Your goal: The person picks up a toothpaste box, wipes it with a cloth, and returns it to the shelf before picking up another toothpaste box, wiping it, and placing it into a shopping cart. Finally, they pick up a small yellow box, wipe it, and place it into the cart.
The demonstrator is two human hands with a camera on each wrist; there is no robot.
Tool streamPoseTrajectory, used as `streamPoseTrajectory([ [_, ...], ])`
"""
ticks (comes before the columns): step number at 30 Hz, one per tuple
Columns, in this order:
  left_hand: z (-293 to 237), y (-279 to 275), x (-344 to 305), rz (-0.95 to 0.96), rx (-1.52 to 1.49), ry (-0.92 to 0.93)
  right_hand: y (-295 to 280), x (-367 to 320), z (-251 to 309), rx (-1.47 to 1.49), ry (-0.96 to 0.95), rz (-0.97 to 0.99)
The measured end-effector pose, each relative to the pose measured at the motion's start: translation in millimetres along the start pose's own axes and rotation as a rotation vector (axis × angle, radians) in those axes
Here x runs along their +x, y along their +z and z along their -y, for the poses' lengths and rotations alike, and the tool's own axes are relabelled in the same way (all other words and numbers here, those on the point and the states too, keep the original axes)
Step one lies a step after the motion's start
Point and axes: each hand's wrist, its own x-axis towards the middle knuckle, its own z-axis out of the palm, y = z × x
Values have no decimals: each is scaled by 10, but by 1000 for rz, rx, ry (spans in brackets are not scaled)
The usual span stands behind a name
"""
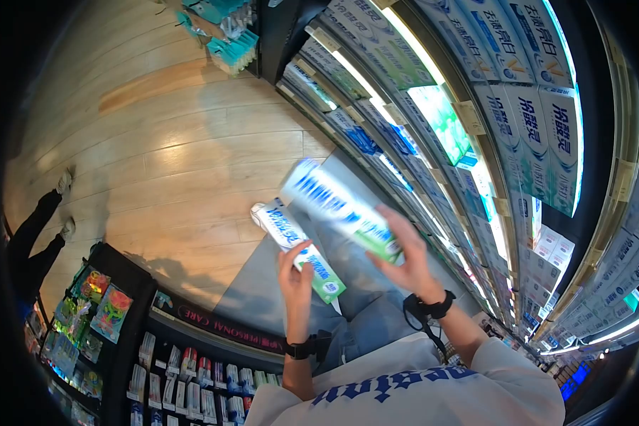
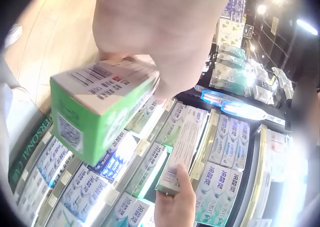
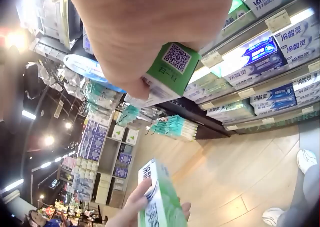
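Note:
In the head view my left hand [image 1: 296, 277] grips a white-and-green toothpaste box [image 1: 284, 231], its printed front facing up. My right hand [image 1: 408, 255] holds a second toothpaste box [image 1: 337, 202] by its green end, higher and partly over the first in this view; motion blurs its lettering. The left wrist view shows the green end and barcode side of the left toothpaste box [image 2: 82, 122] close up, under the left hand [image 2: 155, 32]. From the right wrist, a QR code shows on the green end of the right toothpaste box [image 3: 174, 67], and the right hand [image 3: 150, 32] wraps it.
Shelves of stacked toothpaste boxes [image 1: 525, 121] line the right side, with price tags along their edges. A low rack of packaged goods [image 1: 192, 376] stands at lower left, beside a display of colourful packets [image 1: 106, 305]. Another person's legs [image 1: 39, 220] show on the wooden floor [image 1: 156, 156].

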Motion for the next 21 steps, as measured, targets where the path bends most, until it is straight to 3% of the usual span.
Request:
streamPoseTrajectory([
  [2,372,-161,-39,-99,-68,106,123,-25,56,80,-89,49],
  [4,491,-220,-131,-116,-142,66,201,-12,183,77,-78,267],
  [5,549,-254,-164,-136,-210,29,249,-40,195,77,-78,268],
  [9,302,-152,-141,-293,-286,-156,295,-82,227,57,-26,359],
  [11,233,-178,-129,-283,-327,-155,254,-27,245,54,21,438],
  [15,136,-241,-117,-93,-235,-131,174,80,210,199,117,518],
  [17,79,-201,-137,1,-215,-157,149,93,139,318,349,699],
  [21,165,-236,-152,126,-198,-171,42,88,65,287,259,791],
])
